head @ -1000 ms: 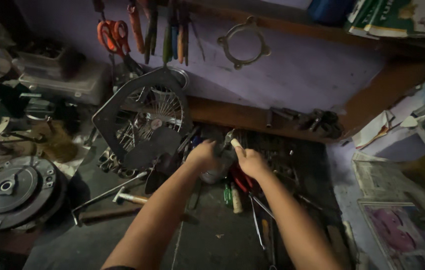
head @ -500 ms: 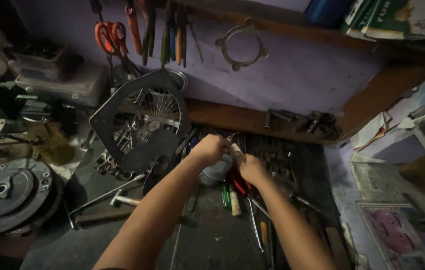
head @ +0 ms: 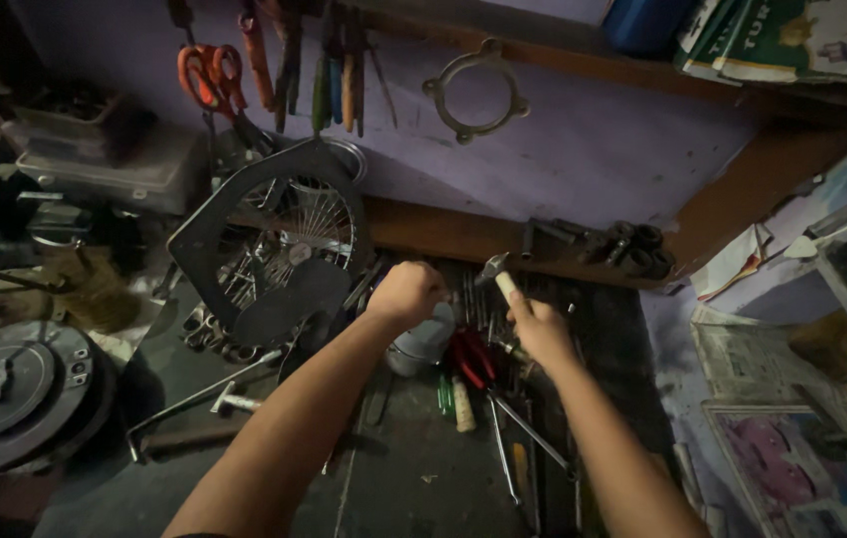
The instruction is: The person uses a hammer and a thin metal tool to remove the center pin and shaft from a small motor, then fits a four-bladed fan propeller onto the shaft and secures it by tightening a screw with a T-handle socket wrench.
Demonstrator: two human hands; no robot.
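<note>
Both hands have drawn apart: right hand (head: 541, 329) grips a pale-handled tool (head: 499, 277) at one o'clock, left hand (head: 406, 294) fisted above a white container (head: 421, 342) on the counter (head: 413, 468); contents unclear; likely picking a tool, wanting steady grip

Fan guard (head: 274, 249) propped against wall at centre left, scissors (head: 212, 75) hanging above it, round motor housing (head: 10, 389) at lower left, pliers (head: 473, 359) on bench at centre, newspapers (head: 802, 399) at right.
</note>
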